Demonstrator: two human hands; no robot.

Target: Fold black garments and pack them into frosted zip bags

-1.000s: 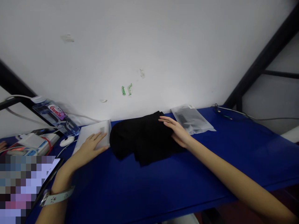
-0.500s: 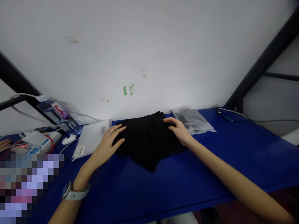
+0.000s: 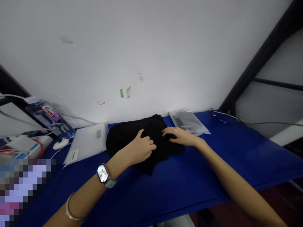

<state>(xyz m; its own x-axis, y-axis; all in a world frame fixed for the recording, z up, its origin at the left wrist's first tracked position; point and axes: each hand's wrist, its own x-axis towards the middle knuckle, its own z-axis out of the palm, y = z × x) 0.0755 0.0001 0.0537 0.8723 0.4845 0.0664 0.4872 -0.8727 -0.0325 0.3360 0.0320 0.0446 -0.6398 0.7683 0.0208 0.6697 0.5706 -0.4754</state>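
A folded piece of black cloth (image 3: 132, 127) lies on the blue tabletop, its lower corner pointing toward me; what kind of garment it is I cannot tell. My left hand (image 3: 142, 150), with a ring, a watch and a bangle, is over the middle of the cloth. Its fingers are bent together at the fabric, one finger sticking out, and the fingertips are partly hidden. At the cloth's right side rests my right hand (image 3: 181, 136), fingers apart and lightly curved on the fabric, holding nothing.
Clear plastic bags lie left (image 3: 88, 140) and right (image 3: 189, 121) of the cloth. A water bottle (image 3: 50, 116), a white earbud case (image 3: 61, 144) and a power strip with cables are at far left. Thin cables (image 3: 219, 116) lie at the right, before the white wall.
My left hand has moved right from the cloth's left edge to its middle, its fingers now bent in. My right hand stays on the right side. The view has shifted slightly.
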